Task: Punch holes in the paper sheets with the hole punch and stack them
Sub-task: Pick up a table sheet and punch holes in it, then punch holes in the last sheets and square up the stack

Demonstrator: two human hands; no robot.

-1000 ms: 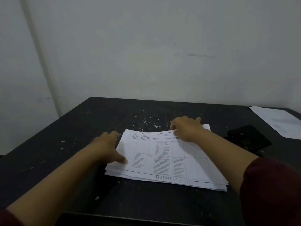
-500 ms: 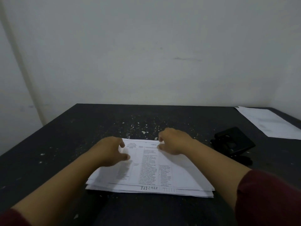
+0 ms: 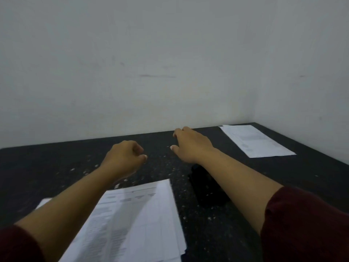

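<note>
My left hand (image 3: 123,157) hangs loosely curled and my right hand (image 3: 190,145) half-open, both empty above the bench (image 3: 47,167); paper stack (image 3: 136,220) nearer me, hole punch (image 3: 205,188) under my right forearm.

Two hands (image 3: 124,157), two paper piles (image 3: 136,222), one hole punch (image 3: 205,188).

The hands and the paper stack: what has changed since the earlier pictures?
Both hands have lifted off the paper stack and reach forward over the table; left hand and right hand hold nothing. The hole punch and the far sheet are untouched.
</note>
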